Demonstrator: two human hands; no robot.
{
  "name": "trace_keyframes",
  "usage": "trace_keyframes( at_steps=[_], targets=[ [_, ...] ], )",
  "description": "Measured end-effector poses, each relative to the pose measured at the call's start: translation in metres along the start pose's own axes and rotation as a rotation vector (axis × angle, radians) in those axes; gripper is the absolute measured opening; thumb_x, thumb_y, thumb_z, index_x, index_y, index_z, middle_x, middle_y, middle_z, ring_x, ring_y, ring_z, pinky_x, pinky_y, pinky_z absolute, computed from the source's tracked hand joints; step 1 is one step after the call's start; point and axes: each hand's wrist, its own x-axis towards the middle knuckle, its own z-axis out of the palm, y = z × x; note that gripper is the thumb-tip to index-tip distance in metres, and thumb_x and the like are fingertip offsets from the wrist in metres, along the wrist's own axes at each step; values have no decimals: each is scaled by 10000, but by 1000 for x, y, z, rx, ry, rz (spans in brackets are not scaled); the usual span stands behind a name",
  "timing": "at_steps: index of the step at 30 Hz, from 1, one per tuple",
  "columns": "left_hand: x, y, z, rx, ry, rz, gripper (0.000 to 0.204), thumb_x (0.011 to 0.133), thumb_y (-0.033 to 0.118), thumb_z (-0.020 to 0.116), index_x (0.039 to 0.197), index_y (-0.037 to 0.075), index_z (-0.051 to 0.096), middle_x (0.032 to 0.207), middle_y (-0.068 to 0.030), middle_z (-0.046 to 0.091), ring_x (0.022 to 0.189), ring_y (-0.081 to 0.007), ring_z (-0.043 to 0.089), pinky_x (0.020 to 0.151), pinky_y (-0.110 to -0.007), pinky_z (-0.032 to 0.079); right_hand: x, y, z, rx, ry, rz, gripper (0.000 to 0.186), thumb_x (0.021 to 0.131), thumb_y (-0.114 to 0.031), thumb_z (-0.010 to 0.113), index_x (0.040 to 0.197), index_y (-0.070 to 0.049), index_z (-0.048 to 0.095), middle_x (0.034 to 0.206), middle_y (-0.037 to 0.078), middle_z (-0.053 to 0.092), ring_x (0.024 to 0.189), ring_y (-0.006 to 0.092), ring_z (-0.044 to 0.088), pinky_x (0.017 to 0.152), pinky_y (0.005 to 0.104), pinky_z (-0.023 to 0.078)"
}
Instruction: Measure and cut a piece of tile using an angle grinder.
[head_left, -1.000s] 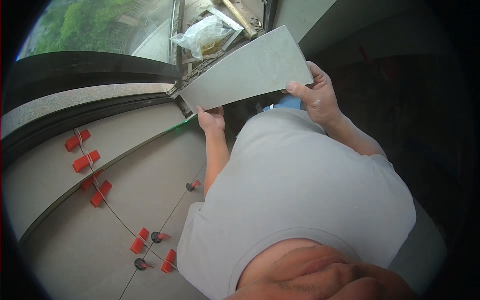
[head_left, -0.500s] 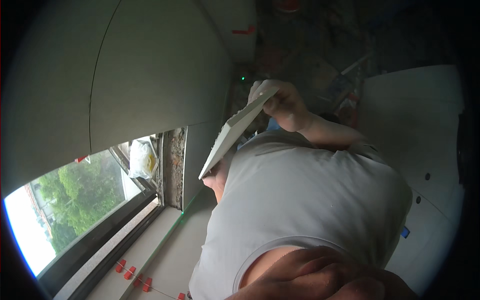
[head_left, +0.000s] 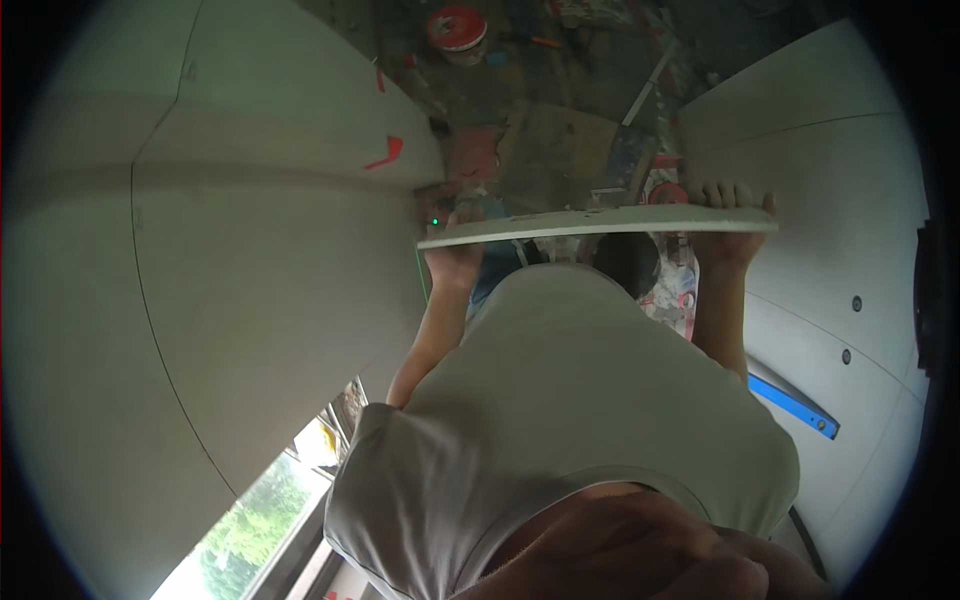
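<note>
A long pale tile is held crosswise in front of my body, seen almost edge-on, with crumbs of material along its far side. My left hand grips its left end, and part of those fingers shows beyond the edge. At the other end, my right hand has its fingers curled over the far side. The tile's broad faces are mostly hidden at this angle.
Tiled walls rise at left and right. A blue spirit level rests by the right wall. A red-rimmed bucket and scattered debris lie on the floor ahead. A window is at lower left.
The tile has swung from a steep slant at left to nearly level across my front. My right hand has moved rightward, and the view has turned away from the window.
</note>
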Motion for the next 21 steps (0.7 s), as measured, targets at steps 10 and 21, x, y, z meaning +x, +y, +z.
trace_keyframes(
  at_steps=[10, 21],
  targets=[
    [222, -120, 143, 348, 27, -436, 979, 763, 864, 501, 1291, 40, 520, 1224, -131, 615, 1209, -370, 566, 1028, -473, 466, 123, -2, -30, 38, -12, -346, 584, 936, -626, 478, 642, -121, 463, 701, 49, 498, 709, 204, 436, 782, 372, 394],
    [576, -171, 288, 76, 172, -462, 435, 950, 494, 602, 1173, 127, 529, 967, -67, 561, 920, -244, 611, 840, -413, 515, 470, 80, 56, -361, -187, -477, 660, 961, -729, 388, 826, -101, 539, 870, 71, 557, 925, 224, 517, 949, 437, 401]
  ],
)
